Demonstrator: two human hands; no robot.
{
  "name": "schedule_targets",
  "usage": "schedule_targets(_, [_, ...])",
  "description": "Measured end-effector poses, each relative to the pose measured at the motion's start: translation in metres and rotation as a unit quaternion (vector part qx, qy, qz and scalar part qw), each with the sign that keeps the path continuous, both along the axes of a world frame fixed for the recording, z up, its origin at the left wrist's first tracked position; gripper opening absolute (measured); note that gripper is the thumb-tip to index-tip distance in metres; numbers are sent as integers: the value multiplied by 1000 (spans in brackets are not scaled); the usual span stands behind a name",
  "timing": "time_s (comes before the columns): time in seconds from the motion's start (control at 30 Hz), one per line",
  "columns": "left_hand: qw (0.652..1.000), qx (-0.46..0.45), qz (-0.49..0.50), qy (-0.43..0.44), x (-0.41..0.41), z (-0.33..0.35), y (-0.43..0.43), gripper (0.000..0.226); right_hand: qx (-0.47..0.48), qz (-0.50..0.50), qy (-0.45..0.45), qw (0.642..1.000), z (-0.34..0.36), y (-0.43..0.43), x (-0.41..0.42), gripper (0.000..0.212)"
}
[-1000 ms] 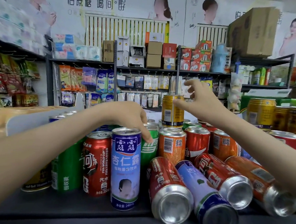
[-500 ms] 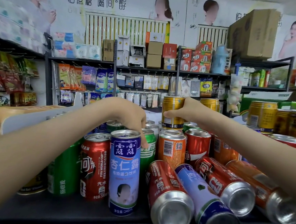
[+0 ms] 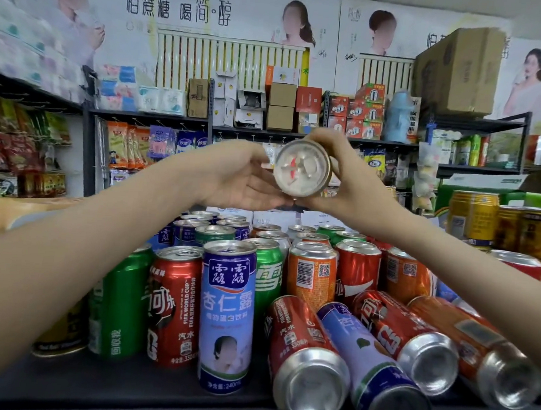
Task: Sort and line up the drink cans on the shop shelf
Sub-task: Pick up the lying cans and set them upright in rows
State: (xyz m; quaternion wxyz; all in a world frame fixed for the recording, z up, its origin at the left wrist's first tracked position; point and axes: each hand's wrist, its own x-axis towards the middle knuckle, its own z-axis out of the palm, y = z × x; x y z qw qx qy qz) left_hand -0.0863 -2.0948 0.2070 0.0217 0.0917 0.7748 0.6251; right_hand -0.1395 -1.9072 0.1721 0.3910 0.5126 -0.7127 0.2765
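My right hand (image 3: pixel 357 185) grips a gold can (image 3: pixel 302 168) lifted above the shelf, its round end facing me. My left hand (image 3: pixel 232 178) is beside it with the palm turned up and the fingertips touching the can's lower edge. Below stand several upright cans: a blue almond-drink can (image 3: pixel 226 313), a red cola can (image 3: pixel 174 307), a green can (image 3: pixel 121 306) and an orange can (image 3: pixel 311 281). Several cans lie on their sides at the front right, among them a red one (image 3: pixel 306 358) and a blue one (image 3: pixel 376 372).
The dark shelf board (image 3: pixel 121 393) runs along the front edge. Gold cans (image 3: pixel 473 219) stand in a row at the right. Behind are racks of snack packets (image 3: pixel 129 143), small boxes (image 3: pixel 281 106) and a big cardboard carton (image 3: pixel 458 70).
My right hand took the gold can from the back row and lifted it, tipping its end toward me. My left hand left the green can's top and rose to meet it.
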Motion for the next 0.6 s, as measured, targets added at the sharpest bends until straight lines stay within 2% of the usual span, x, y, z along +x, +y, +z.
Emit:
schedule_targets(0.07, [1000, 26, -15, -6, 0, 0, 0, 53, 37, -10, 38, 999, -1, -1, 4, 67])
schedule_targets(0.27, [999, 7, -43, 31, 0, -7, 1, 59, 74, -3, 34, 997, -3, -2, 0, 70])
schedule_targets(0.43, [993, -26, -8, 114, -5, -7, 0, 69, 53, -36, -76, 995, 2, -4, -7, 74])
schedule_targets(0.53, [980, -109, 51, 159, -11, -8, -6, 69, 60, -87, -213, 971, 5, -1, 0, 81])
schedule_targets(0.6, [972, -141, 77, 169, -13, -13, -10, 66, 65, -83, -290, 951, 3, 4, 3, 76])
